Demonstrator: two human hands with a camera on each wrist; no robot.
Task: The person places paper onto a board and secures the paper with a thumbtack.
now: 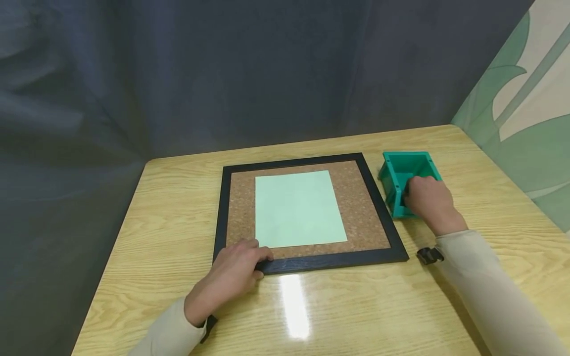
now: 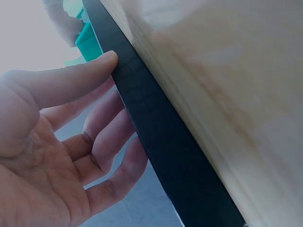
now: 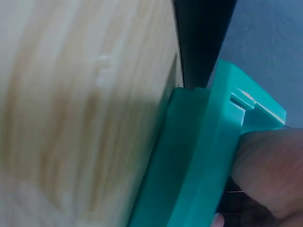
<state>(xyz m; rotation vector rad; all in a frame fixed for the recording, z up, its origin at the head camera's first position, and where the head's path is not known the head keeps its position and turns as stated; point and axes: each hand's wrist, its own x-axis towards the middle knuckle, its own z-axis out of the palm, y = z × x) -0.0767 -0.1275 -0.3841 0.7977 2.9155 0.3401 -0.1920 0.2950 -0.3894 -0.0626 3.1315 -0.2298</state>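
A black-framed corkboard (image 1: 360, 210) lies flat on the table, a pale green square sheet (image 1: 298, 210) on its cork. My left hand (image 1: 236, 267) is at the board's near left corner, gripping the black frame. In the left wrist view the thumb of that hand (image 2: 57, 127) touches the frame (image 2: 156, 127) and the other fingers bend against it. Right of the board stands an open green bin (image 1: 398, 198). My right hand (image 1: 429, 198) reaches into it over the near side, fingers mostly hidden. The right wrist view shows this hand (image 3: 272, 175) inside the bin (image 3: 203, 165), beside something dark.
The wooden table (image 1: 178, 207) carries the board and bin. A dark curtain (image 1: 267, 74) hangs behind and to the left. A leaf-patterned surface (image 1: 530, 118) borders the table at the right. Each wrist wears a black band.
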